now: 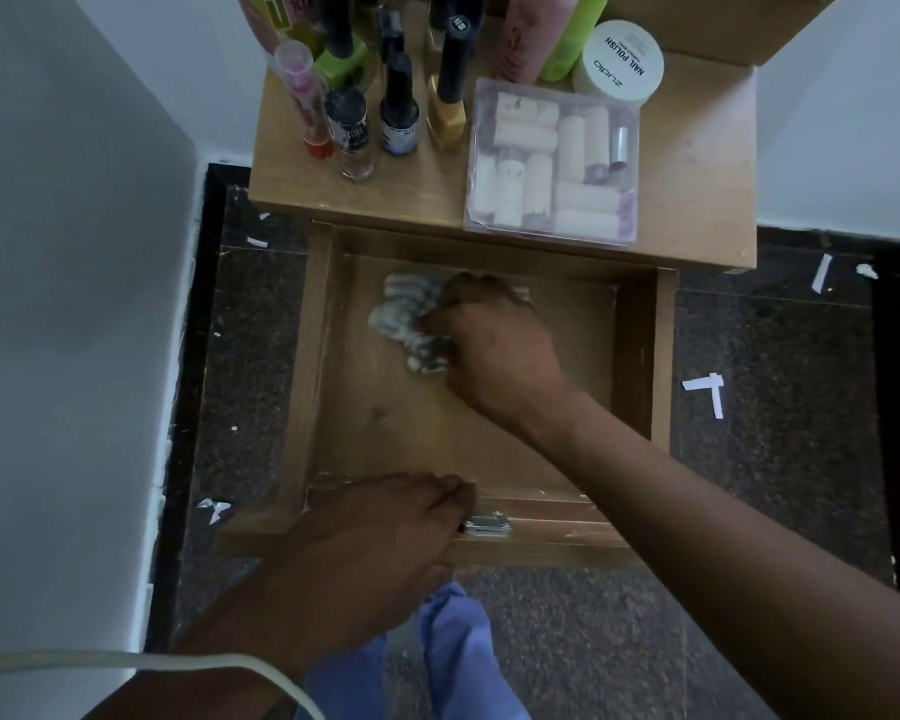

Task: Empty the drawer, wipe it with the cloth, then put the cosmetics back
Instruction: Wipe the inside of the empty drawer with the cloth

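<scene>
The wooden drawer [640,356] is pulled out below the cabinet top and holds nothing but a crumpled grey-white cloth [406,319] on its floor, towards the back left. My right hand [494,345] presses down on the cloth and grips it. My left hand [385,517] grips the drawer's front edge beside a small metal lock plate [487,524]. Cosmetics stand on the cabinet top [417,189]: several nail polish bottles [401,111], a clear box of small pale tubes [552,163], a white nail polish remover tub [622,59] and tall pink and green bottles [541,28].
A white wall [74,304] runs along the left, close to the drawer's side. Dark speckled floor [775,433] with scraps of white paper lies on both sides. My blue trouser legs [458,657] are below the drawer front. A white cable [178,662] crosses the lower left.
</scene>
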`<control>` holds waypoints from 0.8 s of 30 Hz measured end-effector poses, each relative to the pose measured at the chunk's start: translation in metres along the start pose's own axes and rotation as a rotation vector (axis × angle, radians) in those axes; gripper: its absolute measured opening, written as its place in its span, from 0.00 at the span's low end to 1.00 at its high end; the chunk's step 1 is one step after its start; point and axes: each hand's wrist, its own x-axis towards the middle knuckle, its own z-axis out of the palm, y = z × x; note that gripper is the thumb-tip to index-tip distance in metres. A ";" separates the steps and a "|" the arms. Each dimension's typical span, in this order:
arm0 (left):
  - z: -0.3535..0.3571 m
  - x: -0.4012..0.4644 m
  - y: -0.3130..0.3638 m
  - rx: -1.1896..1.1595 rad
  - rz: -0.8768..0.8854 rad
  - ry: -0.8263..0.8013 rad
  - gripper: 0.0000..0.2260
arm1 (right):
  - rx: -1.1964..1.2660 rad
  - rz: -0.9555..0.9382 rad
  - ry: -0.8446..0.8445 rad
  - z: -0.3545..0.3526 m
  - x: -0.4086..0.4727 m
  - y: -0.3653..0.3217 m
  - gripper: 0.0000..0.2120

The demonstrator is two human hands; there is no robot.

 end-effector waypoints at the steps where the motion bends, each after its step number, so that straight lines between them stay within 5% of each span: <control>1: 0.000 0.000 0.000 0.000 0.000 0.000 0.26 | -0.004 -0.065 -0.044 0.001 -0.004 -0.007 0.13; 4: 0.001 0.000 0.000 0.017 -0.008 -0.001 0.27 | -0.004 -0.171 -0.149 -0.005 -0.030 -0.005 0.13; 7: 0.003 -0.001 0.000 0.003 -0.019 -0.022 0.28 | -0.012 0.012 -0.206 -0.020 -0.055 0.016 0.16; 12: 0.001 -0.002 0.001 0.042 0.007 -0.038 0.30 | -0.074 0.288 0.074 -0.013 -0.035 0.030 0.14; 15: -0.007 -0.002 0.005 0.039 -0.017 -0.008 0.34 | -0.082 0.161 0.041 -0.002 -0.026 0.005 0.14; 18: -0.008 -0.001 0.006 0.074 0.007 0.057 0.28 | -0.092 -0.068 -0.140 -0.008 -0.052 -0.003 0.14; 20: -0.008 -0.002 0.005 0.096 0.022 0.064 0.25 | -0.115 0.034 -0.234 -0.019 -0.074 0.006 0.15; 24: -0.005 -0.004 0.006 0.097 0.021 0.046 0.27 | -0.201 0.420 -0.140 -0.029 -0.066 0.019 0.18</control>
